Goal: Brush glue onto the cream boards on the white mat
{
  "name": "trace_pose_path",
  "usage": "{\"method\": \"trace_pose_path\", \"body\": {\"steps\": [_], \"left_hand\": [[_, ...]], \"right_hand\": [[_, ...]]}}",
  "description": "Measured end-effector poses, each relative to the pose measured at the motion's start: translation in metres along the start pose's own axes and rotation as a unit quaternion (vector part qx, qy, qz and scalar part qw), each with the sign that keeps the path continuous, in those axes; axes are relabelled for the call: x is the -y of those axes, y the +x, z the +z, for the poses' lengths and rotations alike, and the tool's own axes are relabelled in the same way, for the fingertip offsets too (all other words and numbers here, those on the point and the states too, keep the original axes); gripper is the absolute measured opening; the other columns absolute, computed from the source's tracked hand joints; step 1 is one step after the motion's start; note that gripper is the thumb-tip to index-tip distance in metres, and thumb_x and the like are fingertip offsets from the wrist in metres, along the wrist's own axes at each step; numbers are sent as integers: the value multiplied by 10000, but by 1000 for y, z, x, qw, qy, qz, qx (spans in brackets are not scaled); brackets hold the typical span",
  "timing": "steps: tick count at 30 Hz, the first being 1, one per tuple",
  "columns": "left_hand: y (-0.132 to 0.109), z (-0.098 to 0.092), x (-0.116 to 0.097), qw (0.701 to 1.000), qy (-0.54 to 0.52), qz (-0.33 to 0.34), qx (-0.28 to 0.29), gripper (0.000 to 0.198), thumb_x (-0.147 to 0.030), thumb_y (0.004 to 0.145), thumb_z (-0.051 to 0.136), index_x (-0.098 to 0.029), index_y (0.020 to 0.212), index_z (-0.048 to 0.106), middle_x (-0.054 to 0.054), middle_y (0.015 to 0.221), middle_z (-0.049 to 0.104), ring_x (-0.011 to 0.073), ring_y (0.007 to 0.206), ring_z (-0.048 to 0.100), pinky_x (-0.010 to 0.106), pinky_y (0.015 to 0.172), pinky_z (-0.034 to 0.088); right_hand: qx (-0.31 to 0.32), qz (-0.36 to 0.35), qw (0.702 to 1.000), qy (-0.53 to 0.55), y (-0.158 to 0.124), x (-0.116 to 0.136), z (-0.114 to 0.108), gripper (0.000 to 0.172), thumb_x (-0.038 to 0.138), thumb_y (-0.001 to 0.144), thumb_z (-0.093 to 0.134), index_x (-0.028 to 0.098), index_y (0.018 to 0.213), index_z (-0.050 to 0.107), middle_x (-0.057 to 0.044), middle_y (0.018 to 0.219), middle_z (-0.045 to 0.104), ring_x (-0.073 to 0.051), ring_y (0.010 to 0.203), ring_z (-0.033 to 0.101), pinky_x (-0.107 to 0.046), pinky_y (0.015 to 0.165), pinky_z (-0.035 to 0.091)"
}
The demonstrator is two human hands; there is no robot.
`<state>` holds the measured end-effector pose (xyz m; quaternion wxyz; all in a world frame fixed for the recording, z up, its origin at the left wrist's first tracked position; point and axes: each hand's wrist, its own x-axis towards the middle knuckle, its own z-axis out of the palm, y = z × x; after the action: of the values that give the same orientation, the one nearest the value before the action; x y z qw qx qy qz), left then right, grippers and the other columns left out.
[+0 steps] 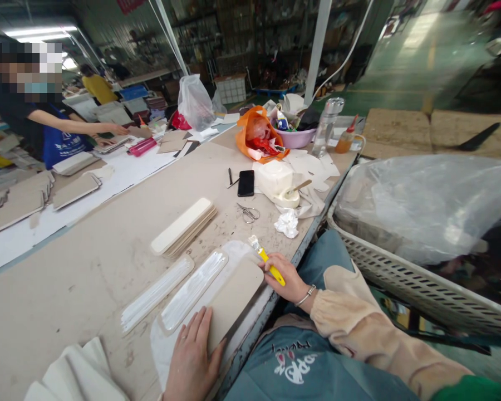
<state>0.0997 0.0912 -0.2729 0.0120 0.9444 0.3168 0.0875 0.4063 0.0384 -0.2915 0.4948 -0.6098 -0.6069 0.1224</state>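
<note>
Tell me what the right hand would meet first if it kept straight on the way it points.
Most likely the rounded end of the plain beige board: the right hand, holding the yellow brush, points at it from close by. Whether its fingers touch that edge or hover is unclear.

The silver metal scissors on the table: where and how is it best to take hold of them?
Grip the silver metal scissors by the two handle loops, probably best from the right, the side of the crumpled white wad. They lie flat with the loops towards that side, while the blades point left, away from it.
</note>
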Motion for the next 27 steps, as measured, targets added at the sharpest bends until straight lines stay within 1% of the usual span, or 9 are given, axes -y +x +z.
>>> {"method": "trace_pose_path", "body": {"steps": [5, 8, 10, 13, 17, 19, 22, 25, 27], "left_hand": [[0, -2, -1, 1000, 17, 4, 7, 606, -391, 846, 518, -119, 1365, 363, 175, 1299, 566, 298, 1152, 568, 462, 909, 484], [0, -1, -2, 999, 32, -7, 11, 616, -391, 843, 514, -133, 1378, 352, 160, 1304, 569, 302, 1177, 551, 473, 933, 461], [0, 0, -3, 999, 42, -7, 8, 630, -387, 838, 515, -127, 1386, 343, 156, 1305, 570, 305, 1191, 540, 477, 939, 450], [0, 2, -6, 999, 48, -9, 3, 638, -365, 833, 510, -113, 1393, 334, 155, 1318, 561, 305, 1196, 533, 466, 939, 444], [-1, 1, -9, 998, 53, -26, 15, 624, -312, 824, 508, -111, 1393, 347, 143, 1341, 544, 321, 1217, 508, 473, 961, 420], [-2, 1, -11, 998, 53, -36, 24, 619, -297, 815, 517, -108, 1384, 365, 140, 1348, 538, 338, 1238, 483, 497, 977, 401], [-3, 0, -18, 997, 47, -63, 19, 639, -347, 816, 537, -102, 1383, 373, 155, 1347, 533, 374, 1274, 429, 545, 994, 369], [1, -1, -31, 995, 38, -94, -13, 752, -425, 829, 538, -71, 1437, 270, 204, 1375, 488, 388, 1303, 387, 562, 1005, 357], [8, -3, -41, 993, 20, -110, -32, 827, -425, 829, 544, -59, 1469, 169, 228, 1413, 431, 378, 1312, 379, 551, 1015, 362]], "right_hand": [[-4, -12, 1000, 8, 4, 8, -2, 217, 69, 743, 530, 255, 842, 482, -24, 959, 688, -202, 955, 632, -385, 861, 509], [5, -13, 999, 33, 6, 13, 1, 169, 101, 780, 518, 249, 854, 483, -36, 990, 688, -185, 919, 662, -340, 797, 535], [6, -7, 999, 53, 7, 18, 3, 164, 108, 795, 508, 250, 871, 480, -43, 1012, 686, -180, 924, 669, -328, 788, 540], [-5, 21, 994, 108, 9, 31, 5, 176, 107, 805, 501, 251, 899, 461, -47, 1028, 678, -181, 951, 665, -327, 805, 537], [18, 83, 977, 198, 13, 47, 6, 229, 183, 814, 570, 249, 962, 408, -71, 1189, 618, -147, 808, 674, -295, 713, 553], [19, 110, 976, 185, 16, 52, 8, 297, 234, 793, 632, 252, 968, 393, -83, 1224, 599, -129, 716, 655, -274, 644, 547], [6, 119, 986, 120, 22, 58, 12, 283, 209, 787, 621, 254, 947, 392, -77, 1184, 627, -109, 604, 597, -252, 563, 505], [14, 116, 988, 99, 27, 69, 15, 276, 159, 772, 593, 254, 937, 394, -60, 1164, 641, -96, 555, 548, -239, 531, 469], [28, 122, 986, 113, 28, 80, 16, 281, 151, 765, 597, 254, 932, 396, -51, 1157, 645, -82, 517, 510, -231, 511, 452]]}}
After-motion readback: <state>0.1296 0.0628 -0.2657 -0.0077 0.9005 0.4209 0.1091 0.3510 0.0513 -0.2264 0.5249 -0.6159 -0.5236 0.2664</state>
